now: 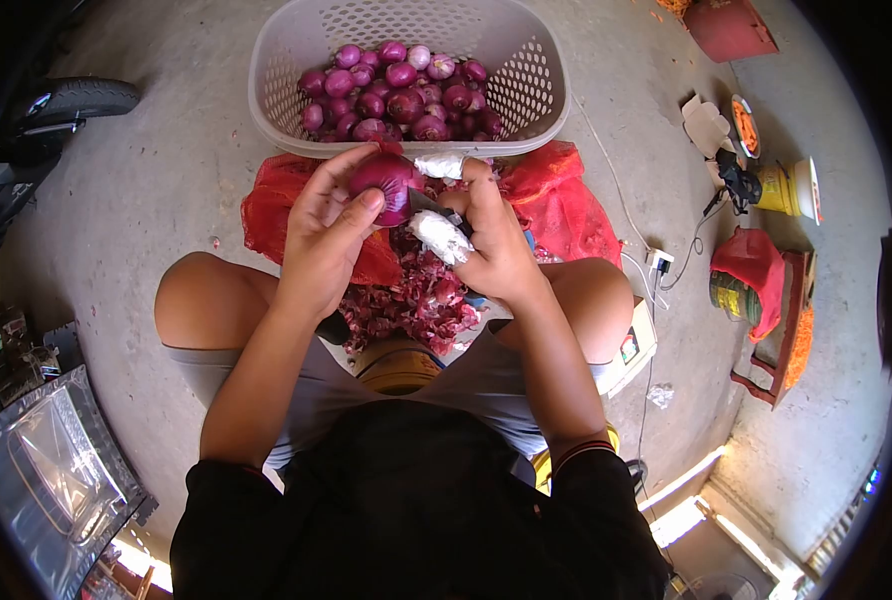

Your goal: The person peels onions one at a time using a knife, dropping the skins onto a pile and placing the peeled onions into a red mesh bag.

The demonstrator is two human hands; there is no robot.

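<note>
A dark red onion is held between the thumb and fingers of my left hand, above a heap of onion skins. Just right of the onion is my right hand, its thumb and index finger wrapped in white covering and its fingers curled round a small dark object, perhaps a knife, mostly hidden. Beyond both hands, a grey perforated basket holds several purple onions. Red mesh sacking lies on both sides of the skins.
My bare knees flank the skins. A white cable and socket block lie on the floor to the right. Farther right are a yellow container, a plate of orange pieces and a wooden stand. A wheel stands at the left.
</note>
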